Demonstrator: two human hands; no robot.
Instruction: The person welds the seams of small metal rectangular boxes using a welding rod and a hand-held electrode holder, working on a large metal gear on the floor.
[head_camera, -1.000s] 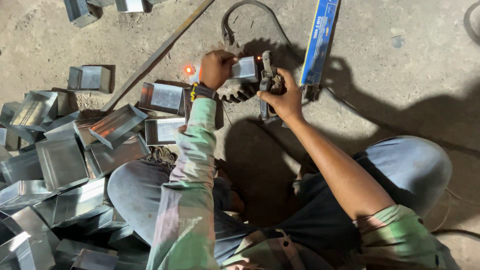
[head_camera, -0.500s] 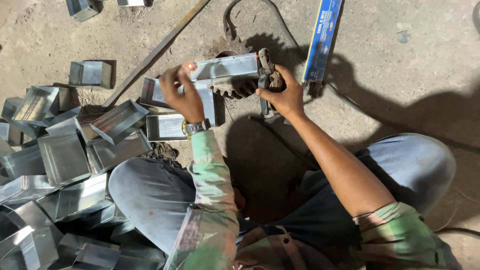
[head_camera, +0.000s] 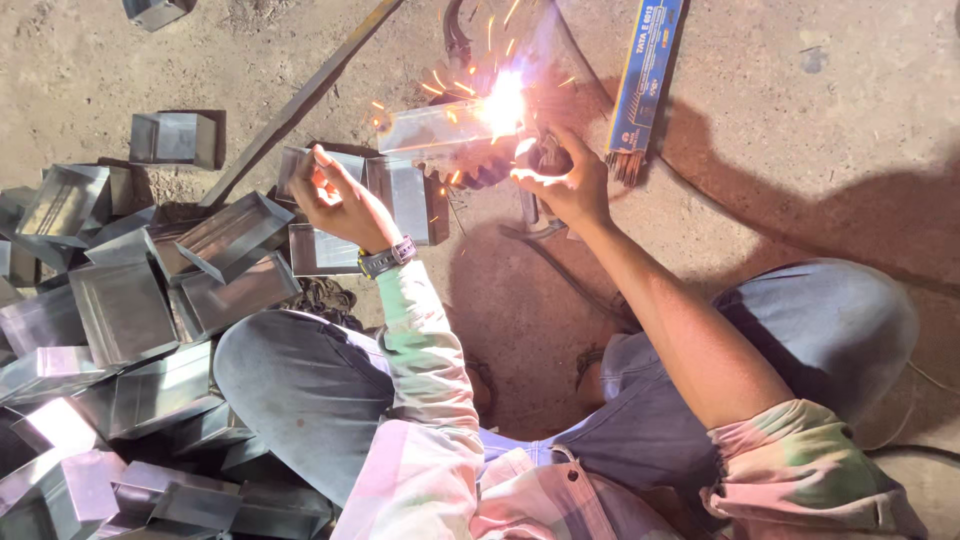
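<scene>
the right hand (head_camera: 570, 185) has its fingers clenched round a dark holder (head_camera: 545, 160), whose tip meets the end of a steel channel (head_camera: 435, 127) in a white arc (head_camera: 503, 103) throwing sparks. the left hand (head_camera: 335, 205) is off the channel, fingers released and half curled, raised near the piece but apart from it. the channel lies on the floor ahead of the knees, over another channel (head_camera: 405, 195). to do this tack well, i judge the right hand should keep the tip steady on the joint with a short arc, and the bare left hand should keep out of the sparks. a rod packet (head_camera: 645, 75) lies just right of the arc; a pile (head_camera: 120, 310) of channels sits to the left, a bar (head_camera: 300, 100) beyond.
</scene>
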